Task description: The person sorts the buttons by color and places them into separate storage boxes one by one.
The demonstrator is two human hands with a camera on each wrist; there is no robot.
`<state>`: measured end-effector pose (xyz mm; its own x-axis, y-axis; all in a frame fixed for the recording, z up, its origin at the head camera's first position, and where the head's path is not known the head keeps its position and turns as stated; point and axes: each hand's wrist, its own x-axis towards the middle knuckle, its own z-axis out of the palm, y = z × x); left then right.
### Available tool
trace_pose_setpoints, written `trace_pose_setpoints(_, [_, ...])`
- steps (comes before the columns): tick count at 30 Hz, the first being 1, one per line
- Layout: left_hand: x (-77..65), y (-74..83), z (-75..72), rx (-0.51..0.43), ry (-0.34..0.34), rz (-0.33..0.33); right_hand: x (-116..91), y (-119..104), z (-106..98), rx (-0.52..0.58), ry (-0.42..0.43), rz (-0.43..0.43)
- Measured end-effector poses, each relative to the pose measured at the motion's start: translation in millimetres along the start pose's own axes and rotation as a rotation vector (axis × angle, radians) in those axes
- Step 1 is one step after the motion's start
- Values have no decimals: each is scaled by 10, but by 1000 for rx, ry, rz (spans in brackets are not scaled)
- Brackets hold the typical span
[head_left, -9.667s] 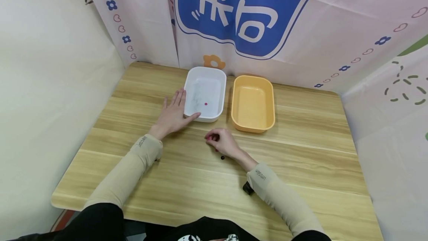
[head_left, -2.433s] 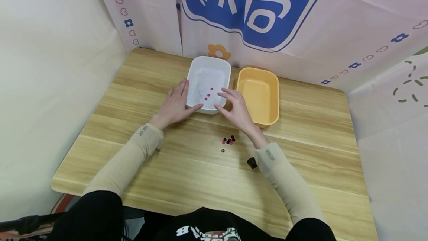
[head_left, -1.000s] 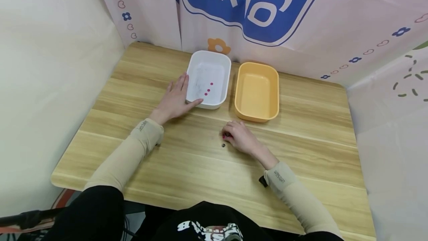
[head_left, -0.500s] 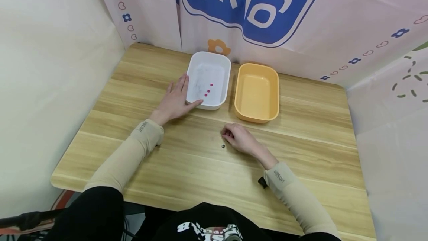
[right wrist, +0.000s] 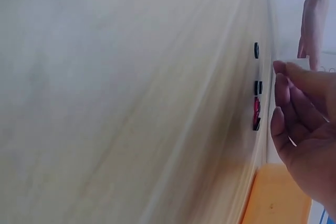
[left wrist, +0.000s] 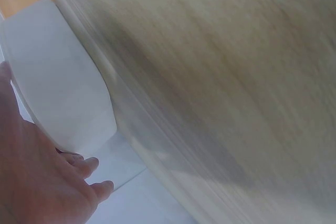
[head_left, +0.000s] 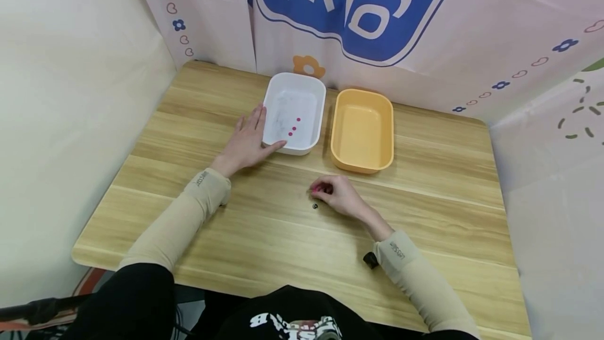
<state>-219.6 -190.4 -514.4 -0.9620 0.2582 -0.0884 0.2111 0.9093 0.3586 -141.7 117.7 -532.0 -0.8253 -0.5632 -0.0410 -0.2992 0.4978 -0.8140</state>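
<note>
While your left hand (head_left: 244, 144) rests straight-fingered against the white tub (head_left: 299, 96), your right hand (head_left: 338, 193) pinches a small pink disc (head_left: 313, 190).

I count two hands of mine: one left hand (head_left: 244, 145) and one right hand (head_left: 338, 194). I have two beige sleeves (head_left: 184, 235), one table (head_left: 264, 245) and two trays — one white tray (head_left: 309, 80), one yellow tray (head_left: 362, 138). Three pink discs (head_left: 294, 128) lie in the white one; one pink piece (head_left: 314, 190) shows at my right fingertips. One dark disc (head_left: 315, 206) sits alone — the clustered pieces (right wrist: 256, 109) beyond overlap too much to count.
</note>
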Motion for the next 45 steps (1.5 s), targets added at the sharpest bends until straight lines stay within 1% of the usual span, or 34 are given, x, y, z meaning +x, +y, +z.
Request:
trace_pose_setpoints(2, [1,4,-2,0,2,2,-6,-24,6,29,27,-1])
trace_pose_setpoints(5, [2,6,-3,0,5,4,-9,-80,2,102,75,0])
trace_pose_setpoints(9, [-2,3,-1,-1,4,3,12,-150,-22,159,149,-34])
trace_pose_setpoints(12, [-2,1,2,-2,3,2,49,-182,-50,138,199,-81])
trace_pose_setpoints(17, [-5,2,3,-2,2,-2,135,-235,-115,118,245,-142])
trace_pose_setpoints(24, [-16,14,-4,-4,-3,-4,308,-280,-201,104,323,-223])
trace_pose_setpoints(27, [-8,16,-6,-2,3,-2,394,-314,-234,90,360,-220])
trace_pose_setpoints(30, [-2,19,-9,2,6,-1,491,-339,-247,77,412,-197])
trace_pose_setpoints(33, [-1,22,-12,4,4,-2,596,-357,-243,71,471,-184])
trace_pose_setpoints(36, [-3,15,-8,5,4,-5,708,-362,-226,39,517,-174])
trace_pose_setpoints(39, [4,6,1,4,9,-5,810,-363,-210,-16,530,-167])
trace_pose_setpoints(42, [11,-1,11,3,11,-5,897,-348,-192,-73,523,-161])
trace_pose_setpoints(45, [14,-4,16,0,11,-3,963,-335,-170,-95,510,-152])
